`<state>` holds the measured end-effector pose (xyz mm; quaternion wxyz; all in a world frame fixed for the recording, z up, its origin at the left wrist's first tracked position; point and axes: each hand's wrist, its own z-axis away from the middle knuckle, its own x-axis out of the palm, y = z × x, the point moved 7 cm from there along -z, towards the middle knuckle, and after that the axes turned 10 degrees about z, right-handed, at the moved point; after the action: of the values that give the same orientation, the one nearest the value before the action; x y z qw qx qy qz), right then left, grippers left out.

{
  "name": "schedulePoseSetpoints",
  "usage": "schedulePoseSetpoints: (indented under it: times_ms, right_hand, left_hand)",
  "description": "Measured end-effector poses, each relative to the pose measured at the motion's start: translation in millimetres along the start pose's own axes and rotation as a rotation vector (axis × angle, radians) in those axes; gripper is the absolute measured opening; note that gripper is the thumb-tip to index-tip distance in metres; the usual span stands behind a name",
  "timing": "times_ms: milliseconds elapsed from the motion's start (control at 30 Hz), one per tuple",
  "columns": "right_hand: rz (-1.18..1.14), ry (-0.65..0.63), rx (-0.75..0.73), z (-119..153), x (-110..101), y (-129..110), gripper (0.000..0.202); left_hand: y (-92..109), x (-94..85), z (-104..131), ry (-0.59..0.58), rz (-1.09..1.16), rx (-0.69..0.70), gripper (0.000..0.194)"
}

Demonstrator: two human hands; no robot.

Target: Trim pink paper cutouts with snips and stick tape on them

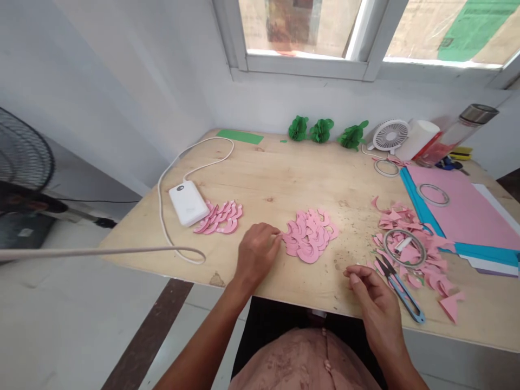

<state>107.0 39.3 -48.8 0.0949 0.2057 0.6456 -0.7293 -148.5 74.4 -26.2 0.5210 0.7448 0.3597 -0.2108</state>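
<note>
My left hand is closed, its fingertips pinching at the left edge of a pile of curved pink paper pieces. One of these cut paper pieces seems to be between its fingers. To the right of the pile, my right hand hovers over the table's front edge, thumb and index finger brought together; whatever they may hold is too small to make out. Beside that hand lies a pair of blue-handled thread snips, blades pointing away from me. A second batch of curved pink pieces lies farther left.
A white power bank with a looping cable sits on the wooden table. Pink scraps and a tape roll lie at right, near pink sheets. Green paper shapes, a small fan and a bottle line the back.
</note>
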Motion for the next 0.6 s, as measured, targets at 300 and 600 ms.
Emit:
schedulePoseSetpoints:
  times_ms: [300, 600]
  right_hand:
    - [-0.009, 0.049, -0.025, 4, -14, 6, 0.023]
    - [0.324, 0.333, -0.080, -21, -82, 23, 0.025]
  left_hand:
    - [62, 53.8, 0, -0.273, -0.002, 0.232, 0.010]
    - [66, 68.0, 3, -0.297, -0.136, 0.222, 0.016]
